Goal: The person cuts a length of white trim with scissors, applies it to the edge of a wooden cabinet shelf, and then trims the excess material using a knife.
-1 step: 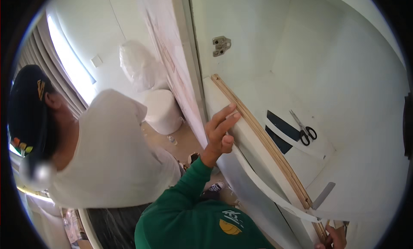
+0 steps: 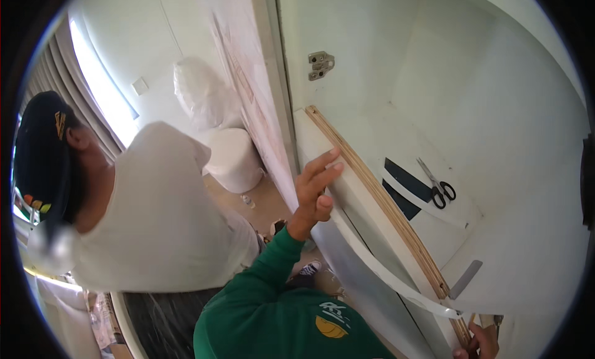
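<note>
My left hand [image 2: 315, 193] has its fingers stretched out, the tips resting by a white board [image 2: 354, 188] along the cabinet's front edge. Beside them, a layered bare-wood strip [image 2: 379, 196] runs down that edge. A thin, curved white band [image 2: 385, 274] bows outward below my left hand toward the lower right. There my right hand [image 2: 482, 341], partly cut off by the picture's rim, has curled fingers at the wood strip's lower end; what they grip is unclear. Inside the cabinet lie black-handled scissors [image 2: 437, 186], dark flat pieces [image 2: 404, 176] and a grey flat piece [image 2: 467, 279].
A metal hinge [image 2: 321, 66] sits on the cabinet's inner wall. Close on the left stands a person in a white shirt [image 2: 173, 216] and dark cap. Behind them are a round white seat [image 2: 235, 162] and a plastic-wrapped bundle [image 2: 201, 93]. Plastic sheeting [image 2: 238, 67] hangs alongside the cabinet.
The person on the left has shifted slightly. My left hand has moved barely to the left; my right hand stays at the strip's lower end.
</note>
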Motion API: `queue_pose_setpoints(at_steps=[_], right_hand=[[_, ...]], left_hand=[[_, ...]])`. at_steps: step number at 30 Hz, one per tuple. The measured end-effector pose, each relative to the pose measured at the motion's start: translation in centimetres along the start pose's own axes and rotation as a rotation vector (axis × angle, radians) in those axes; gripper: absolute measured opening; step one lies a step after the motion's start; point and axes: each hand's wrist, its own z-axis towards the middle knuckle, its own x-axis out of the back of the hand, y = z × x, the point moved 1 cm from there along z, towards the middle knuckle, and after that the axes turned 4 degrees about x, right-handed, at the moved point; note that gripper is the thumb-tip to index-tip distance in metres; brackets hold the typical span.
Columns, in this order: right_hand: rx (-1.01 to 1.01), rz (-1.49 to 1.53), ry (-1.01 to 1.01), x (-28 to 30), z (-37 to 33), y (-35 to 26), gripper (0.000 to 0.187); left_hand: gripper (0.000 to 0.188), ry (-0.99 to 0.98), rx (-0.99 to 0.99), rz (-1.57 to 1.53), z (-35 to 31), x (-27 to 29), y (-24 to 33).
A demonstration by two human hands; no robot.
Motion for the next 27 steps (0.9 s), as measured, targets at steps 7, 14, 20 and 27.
queue_pose_setpoints(at_steps=[7, 14, 20, 27], right_hand=[[-0.086, -0.051, 0.105, -0.9, 0.3, -1.4, 0.035], [-0.182, 0.121, 0.451, -2.7, -3.1, 1.4, 0.031], [0.215, 0.026, 1.090, -10.9, -2.5, -3.4, 0.033], [0.774, 0.122, -0.511, -33.4, 25.2, -21.5, 0.036]], left_hand=[[0.060, -0.006, 0.215, -0.267, -1.3, 4.1, 2.7], [0.048, -0.452, 0.594, -0.498, -0.7, 9.1, -0.3], [0.030, -0.800, 0.979, -0.580, -4.9, 11.0, -3.2], [0.029, -0.813, 0.887, -0.628, -12.4, 15.4, -5.8]])
